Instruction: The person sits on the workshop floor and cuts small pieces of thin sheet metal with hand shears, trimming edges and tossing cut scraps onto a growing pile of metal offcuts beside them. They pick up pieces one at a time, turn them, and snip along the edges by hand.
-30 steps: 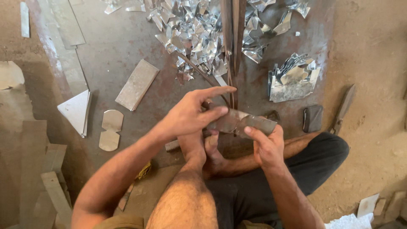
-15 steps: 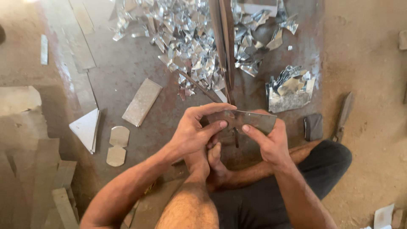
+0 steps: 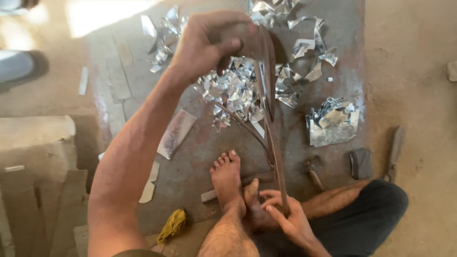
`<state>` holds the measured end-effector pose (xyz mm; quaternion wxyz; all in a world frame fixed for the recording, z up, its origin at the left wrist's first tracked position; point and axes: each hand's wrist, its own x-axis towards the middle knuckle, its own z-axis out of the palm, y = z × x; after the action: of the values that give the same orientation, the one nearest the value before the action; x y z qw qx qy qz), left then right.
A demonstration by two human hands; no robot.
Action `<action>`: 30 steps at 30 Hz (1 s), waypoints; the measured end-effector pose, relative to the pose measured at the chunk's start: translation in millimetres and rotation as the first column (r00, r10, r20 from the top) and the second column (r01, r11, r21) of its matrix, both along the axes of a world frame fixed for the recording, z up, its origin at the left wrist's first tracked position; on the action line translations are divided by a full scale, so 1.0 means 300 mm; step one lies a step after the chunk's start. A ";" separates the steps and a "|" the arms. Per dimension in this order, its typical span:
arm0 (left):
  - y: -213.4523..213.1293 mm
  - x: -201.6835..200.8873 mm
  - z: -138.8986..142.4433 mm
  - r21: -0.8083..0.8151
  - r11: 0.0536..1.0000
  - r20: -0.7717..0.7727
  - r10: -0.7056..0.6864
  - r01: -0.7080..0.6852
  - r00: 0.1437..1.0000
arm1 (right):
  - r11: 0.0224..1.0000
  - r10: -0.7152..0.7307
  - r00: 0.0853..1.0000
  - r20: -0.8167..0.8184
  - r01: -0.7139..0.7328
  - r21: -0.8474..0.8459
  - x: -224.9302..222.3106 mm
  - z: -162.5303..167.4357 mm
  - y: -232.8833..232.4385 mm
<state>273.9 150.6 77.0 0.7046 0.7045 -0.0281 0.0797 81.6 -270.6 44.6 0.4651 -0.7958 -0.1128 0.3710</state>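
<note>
My left hand (image 3: 209, 43) is raised high and shut on the top handle of a long rusty bench shear (image 3: 272, 138). The shear's lever runs down from that hand to its base by my feet. A thinner curved arm (image 3: 240, 124) branches off to the left. My right hand (image 3: 288, 219) is low, with its fingers against the lever's lower end, next to my bare foot (image 3: 228, 183). I cannot see whether those fingers hold anything.
Shiny sheet-metal offcuts (image 3: 235, 88) lie heaped behind the shear, with a smaller heap (image 3: 333, 121) to the right. Nearby are a hammer (image 3: 312, 170), a dark block (image 3: 361, 163), a wooden-handled tool (image 3: 395, 147), a flat metal plate (image 3: 176, 133) and a yellow rag (image 3: 172, 224). Another person's shoe (image 3: 24, 66) is at upper left.
My left hand left the grey metal piece held by my feet, rose and took the shear's handle. My right hand stayed low at the shear's base. The view tilted.
</note>
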 end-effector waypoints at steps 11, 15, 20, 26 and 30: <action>-0.155 -0.103 -0.081 -0.070 0.996 -0.056 -0.056 0.052 0.997 | 0.999 -0.045 0.998 -0.049 0.045 0.002 -0.022 0.001 0.018; -0.172 -0.110 -0.108 -0.063 0.997 -0.070 -0.055 0.051 0.996 | 0.999 -0.052 0.997 -0.063 0.051 -0.010 -0.026 0.003 0.017; -0.187 -0.115 -0.110 -0.055 0.998 -0.117 -0.047 0.041 0.992 | 0.999 -0.046 0.998 -0.032 0.046 0.002 -0.036 0.009 0.012; -0.185 -0.123 -0.132 -0.031 0.999 -0.155 -0.033 0.029 0.987 | 0.996 -0.090 0.996 0.021 0.090 0.004 -0.054 -0.031 0.010; -0.180 -0.121 -0.150 -0.036 0.998 -0.142 -0.049 0.045 0.989 | 0.989 -0.149 0.988 0.048 0.149 0.008 -0.057 -0.070 0.017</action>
<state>237.6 96.5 32.1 0.7181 0.6958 0.0073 0.0128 64.4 -265.6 23.6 0.4902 -0.8099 -0.0651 0.3155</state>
